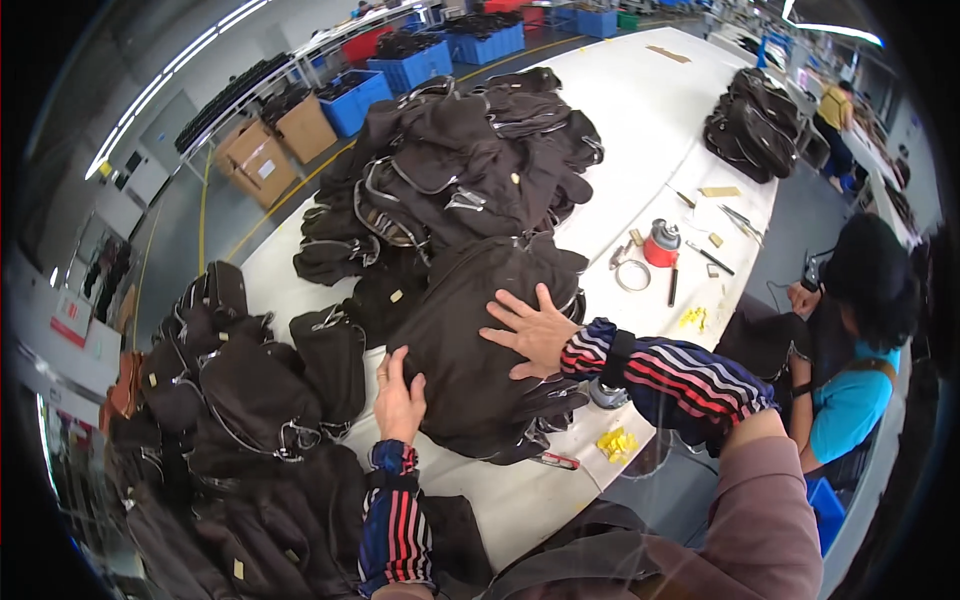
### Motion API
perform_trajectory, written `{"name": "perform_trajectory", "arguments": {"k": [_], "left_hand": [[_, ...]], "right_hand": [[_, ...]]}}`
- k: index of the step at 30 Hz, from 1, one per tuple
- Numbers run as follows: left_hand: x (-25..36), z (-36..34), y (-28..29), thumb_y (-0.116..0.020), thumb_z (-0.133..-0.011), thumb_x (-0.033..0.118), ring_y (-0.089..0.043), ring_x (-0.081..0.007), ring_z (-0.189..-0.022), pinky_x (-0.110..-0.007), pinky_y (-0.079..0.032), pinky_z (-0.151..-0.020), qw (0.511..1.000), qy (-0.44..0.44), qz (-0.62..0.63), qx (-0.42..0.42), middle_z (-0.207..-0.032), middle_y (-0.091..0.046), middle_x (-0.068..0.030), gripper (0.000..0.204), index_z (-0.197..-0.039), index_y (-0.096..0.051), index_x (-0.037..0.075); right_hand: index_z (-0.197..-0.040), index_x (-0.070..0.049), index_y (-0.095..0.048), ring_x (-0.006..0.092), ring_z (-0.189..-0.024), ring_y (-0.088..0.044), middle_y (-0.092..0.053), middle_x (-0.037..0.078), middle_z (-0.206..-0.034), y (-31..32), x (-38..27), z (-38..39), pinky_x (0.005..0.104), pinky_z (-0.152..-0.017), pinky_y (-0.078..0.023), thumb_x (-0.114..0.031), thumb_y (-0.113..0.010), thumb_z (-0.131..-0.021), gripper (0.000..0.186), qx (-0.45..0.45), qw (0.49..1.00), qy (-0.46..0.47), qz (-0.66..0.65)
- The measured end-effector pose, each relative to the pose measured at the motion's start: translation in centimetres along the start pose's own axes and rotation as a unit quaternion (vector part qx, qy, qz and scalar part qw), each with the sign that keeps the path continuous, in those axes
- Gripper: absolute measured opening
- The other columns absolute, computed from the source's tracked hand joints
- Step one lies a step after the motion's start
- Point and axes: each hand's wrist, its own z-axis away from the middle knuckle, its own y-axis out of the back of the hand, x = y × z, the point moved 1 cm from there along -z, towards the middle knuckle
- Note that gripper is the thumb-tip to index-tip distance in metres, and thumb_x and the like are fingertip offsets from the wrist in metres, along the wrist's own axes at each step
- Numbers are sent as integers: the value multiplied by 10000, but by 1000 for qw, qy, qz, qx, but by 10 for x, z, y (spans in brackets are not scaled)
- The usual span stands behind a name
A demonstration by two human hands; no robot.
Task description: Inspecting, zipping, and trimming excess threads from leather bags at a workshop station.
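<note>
A black fabric backpack [465, 345] lies flat on the white table in front of me. My right hand [530, 335] rests on its upper right part, palm down, with the fingers spread. At the backpack's left edge is my left hand [400, 400], its fingers loosely raised and nothing seen between them; whether it touches the cloth is hard to tell. A big heap of black backpacks [440, 165] lies just beyond. Another pile of black bags [250, 400] sits to my left. A red-handled cutter [558, 461] lies by the backpack's near right edge.
On the table [640, 110] at right are a red-and-silver can [662, 243], a tape roll [632, 275], pens, tweezers and yellow scraps [617, 444]. More black bags [755, 125] sit at the far right. A co-worker in a turquoise shirt [855, 410] handles black fabric beside the table's right edge.
</note>
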Motion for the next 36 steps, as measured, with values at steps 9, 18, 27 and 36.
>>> {"name": "perform_trajectory", "arguments": {"k": [9, 18, 27, 36], "left_hand": [[-30, -35, 8, -630, -700, 31, -515, -285, -809, -340, -432, -734, 994, -106, 19, 23, -881, -489, -112, 283, -939, -481, 60], [-44, -56, -6, -577, -783, 18, -392, -58, -814, -190, -348, -709, 975, -52, 187, -105, -871, -405, 11, 201, -910, -427, 63], [-26, -47, 8, -648, -771, 64, -456, -91, -852, -226, -378, -770, 964, -154, 205, 77, -859, -473, 13, 160, -839, -504, 50], [66, 78, 214, -601, -817, 42, -602, -110, -748, -234, -484, -702, 847, -127, 424, 294, -864, -625, -24, 45, -862, -594, 40]], "right_hand": [[-1223, -30, -441, 367, -1078, -494, -471, 209, -1222, 56, -46, 172, 416, -881, -435, -328, -595, -818, 526, -20, 948, 26, -316], [-1077, -41, -574, 224, -892, -556, -554, 67, -1110, -191, -80, 193, 313, -732, -456, -204, -668, -768, 362, 103, 945, -91, -297], [-997, -101, -624, 214, -818, -538, -585, 38, -1012, -222, -93, 190, 318, -699, -418, -192, -713, -650, 370, 182, 968, -79, -151], [-1061, -53, -562, 301, -887, -521, -568, 124, -1011, -232, -93, 194, 397, -801, -392, -63, -578, -727, 334, 229, 957, -21, -175]]}}
